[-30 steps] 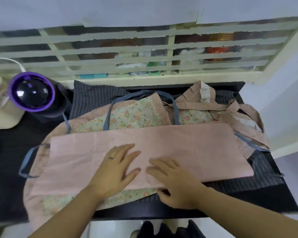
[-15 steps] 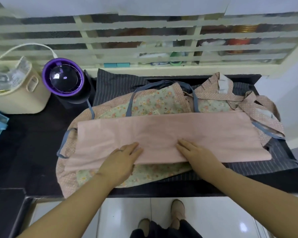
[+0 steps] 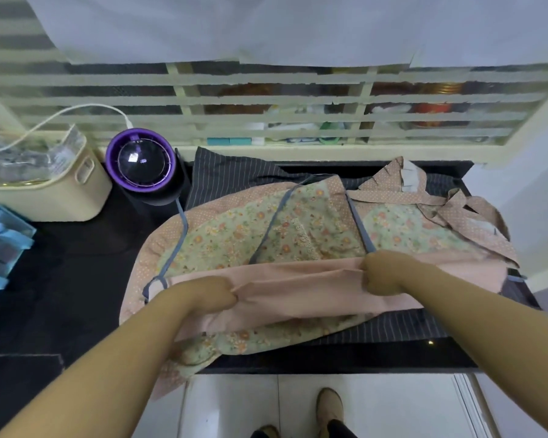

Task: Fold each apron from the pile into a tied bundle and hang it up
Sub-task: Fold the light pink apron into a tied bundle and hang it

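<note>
You are clenching both fists on the folded pink apron point(image 3: 298, 292), left hand point(image 3: 209, 295) at its nine o'clock, right hand point(image 3: 383, 275) at three. It is lying on the floral apron pile point(image 3: 234, 235), five o'clock from the purple-rimmed device point(image 3: 140, 162).

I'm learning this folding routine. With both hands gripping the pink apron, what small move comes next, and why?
Probably lay the pinched fold over and press it flat. The left hand and right hand each grip the pink apron, which is a long, creased strip and not yet a bundle.
</note>
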